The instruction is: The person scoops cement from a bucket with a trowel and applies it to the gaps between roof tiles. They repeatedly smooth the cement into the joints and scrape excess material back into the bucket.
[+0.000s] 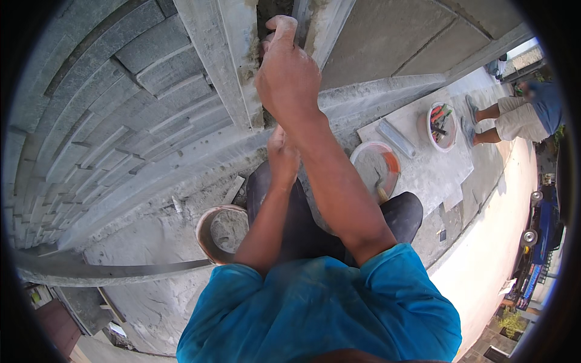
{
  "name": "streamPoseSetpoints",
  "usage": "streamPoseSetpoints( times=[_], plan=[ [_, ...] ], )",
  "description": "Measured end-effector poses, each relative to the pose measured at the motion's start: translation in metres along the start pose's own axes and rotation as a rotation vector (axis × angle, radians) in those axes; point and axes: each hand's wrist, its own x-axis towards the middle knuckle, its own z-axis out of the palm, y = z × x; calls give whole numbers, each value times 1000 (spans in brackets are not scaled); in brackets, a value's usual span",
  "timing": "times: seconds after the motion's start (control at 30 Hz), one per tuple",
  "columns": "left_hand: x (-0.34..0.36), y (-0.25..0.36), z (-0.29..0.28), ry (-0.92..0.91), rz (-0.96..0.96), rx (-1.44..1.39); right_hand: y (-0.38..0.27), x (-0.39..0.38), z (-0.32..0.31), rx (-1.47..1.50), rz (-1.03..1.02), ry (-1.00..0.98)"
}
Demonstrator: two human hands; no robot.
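Pushing wet cement into the gap (272,12) between two grey wall posts, the right hand (287,75) has its fingers curled and pressed in. The left hand (282,152) sits lower by the wall base; I cannot tell if it grips anything. The gap looks only partly filled. Two bowls (221,233) of cement wait nearby.

We press our right hand (289,72) into the mortared gap (272,15) (fingers hidden inside), left hand (282,154) below, near 2 buckets.
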Motion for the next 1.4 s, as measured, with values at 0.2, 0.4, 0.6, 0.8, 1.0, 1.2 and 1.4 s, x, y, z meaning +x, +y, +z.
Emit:
streamPoseSetpoints(
  times=[0.2,0.4,0.6,0.8,1.0,1.2,1.4],
  plan=[
    [4,-43,-29,49,331,406,27,-34,28,247,-94,191],
    [12,-53,-48,21,276,392,33,-42,42,621,18,297],
    [1,-49,-31,55,180,308,14,-28,21,777,305,233],
    [2,-34,-18,72,170,328,12,-15,15,1006,392,298],
    [8,-42,-15,58,147,172,8,-13,7,767,272,137],
    [15,-71,-26,43,338,381,36,-26,32,228,-117,130],
    [12,-69,-32,64,301,402,50,-31,45,165,-179,241]
  ],
)
